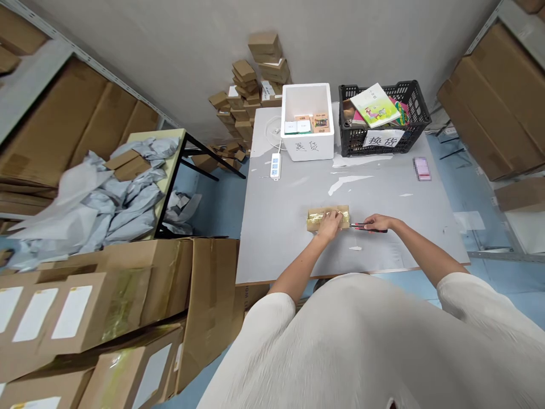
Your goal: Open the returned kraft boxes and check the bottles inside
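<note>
A small brown cardboard box (314,220) lies on the grey table with shiny clear-yellow tape along its top. My left hand (330,225) presses down on its top, right of the middle, fingers on the tape and edge. At the right end of the box is my right hand (376,222), closed around a red-and-black utility knife (380,230). The knife points left, its tip at the end of the box. Whether the blade is in the cardboard or only touching it cannot be made out.
Behind stand a white foam box (309,149) and a black crate (353,145) holding books. A power strip (275,166) and a pinkish blurred item (422,168) rest on the grey table (276,238). Large cartons (170,272) crowd the left; grey parcels (136,210) cover a side table.
</note>
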The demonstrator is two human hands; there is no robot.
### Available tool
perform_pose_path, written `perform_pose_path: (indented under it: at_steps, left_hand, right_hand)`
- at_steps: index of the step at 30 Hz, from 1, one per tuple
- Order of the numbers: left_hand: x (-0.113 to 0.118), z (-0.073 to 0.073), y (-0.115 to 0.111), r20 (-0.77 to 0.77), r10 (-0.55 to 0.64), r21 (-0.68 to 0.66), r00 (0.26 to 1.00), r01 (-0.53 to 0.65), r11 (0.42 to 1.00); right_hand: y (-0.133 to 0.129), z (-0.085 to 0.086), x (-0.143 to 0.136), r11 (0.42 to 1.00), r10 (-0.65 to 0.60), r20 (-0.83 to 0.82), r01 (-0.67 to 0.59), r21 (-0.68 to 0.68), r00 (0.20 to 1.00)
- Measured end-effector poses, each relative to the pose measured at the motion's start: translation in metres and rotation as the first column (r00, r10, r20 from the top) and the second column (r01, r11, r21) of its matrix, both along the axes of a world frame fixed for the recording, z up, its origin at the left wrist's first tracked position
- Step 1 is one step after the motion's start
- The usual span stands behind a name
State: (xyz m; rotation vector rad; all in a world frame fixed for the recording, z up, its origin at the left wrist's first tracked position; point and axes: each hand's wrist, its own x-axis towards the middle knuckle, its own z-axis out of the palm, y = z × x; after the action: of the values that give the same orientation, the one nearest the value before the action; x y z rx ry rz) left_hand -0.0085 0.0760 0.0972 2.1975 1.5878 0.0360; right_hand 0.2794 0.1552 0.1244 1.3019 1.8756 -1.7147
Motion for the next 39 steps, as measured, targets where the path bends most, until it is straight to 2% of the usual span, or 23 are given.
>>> perform_pose_path:
  at_steps: [5,8,11,13,16,18,20,23,27,31,39]
  left_hand:
    - [-0.003,0.007,-0.003,0.102,0.045,0.014,0.994,-0.047,0.999]
    - [-0.005,0.01,0.001,0.148,0.107,0.08,0.983,-0.12,0.99]
    - [-0.007,0.009,0.008,0.103,0.148,0.109,0.984,-0.159,0.981]
    - [-0.006,0.005,0.012,0.064,0.161,0.086,0.985,-0.166,0.982]
    - [-0.005,0.0,0.018,0.016,0.17,0.026,0.985,-0.17,0.985]
    - [-0.004,-0.002,0.023,-0.011,0.167,-0.002,0.986,-0.167,0.986]
    - [-0.004,-0.002,0.028,-0.037,0.153,-0.024,0.988,-0.154,0.988]
    - [-0.004,-0.002,0.032,-0.063,0.132,-0.04,0.989,-0.134,0.99]
    - [-0.003,-0.004,0.027,-0.093,0.09,0.003,0.992,-0.09,0.996]
    - [0.001,-0.009,0.018,-0.121,0.042,0.096,0.992,-0.031,0.995]
    - [-0.004,-0.012,0.02,-0.03,0.003,0.117,1.0,0.001,0.993]
  right_hand:
    - [-0.018,0.003,0.009,0.959,-0.284,-0.097,0.282,-0.03,0.954]
    - [-0.023,0.008,0.01,0.939,-0.342,-0.103,0.345,0.009,0.934]
    - [-0.03,0.012,0.006,0.936,-0.29,-0.132,0.31,0.166,0.948]
    - [-0.036,0.012,0.004,0.917,-0.206,-0.136,0.239,0.319,0.969]
    - [-0.042,0.011,0.002,0.831,-0.031,-0.032,0.043,0.555,0.999]
    - [-0.045,0.009,0.001,0.766,0.048,0.069,-0.081,0.638,0.996]
    - [-0.046,0.006,0.0,0.725,0.082,0.137,-0.153,0.671,0.987]
    - [-0.048,0.002,-0.002,0.689,0.084,0.179,-0.187,0.7,0.98]
    - [-0.048,0.0,-0.005,0.699,0.06,0.186,-0.174,0.694,0.981]
    - [-0.047,0.006,-0.008,0.714,0.065,0.198,-0.184,0.676,0.978]
    - [-0.049,0.018,-0.016,0.73,0.012,0.208,-0.151,0.666,0.978]
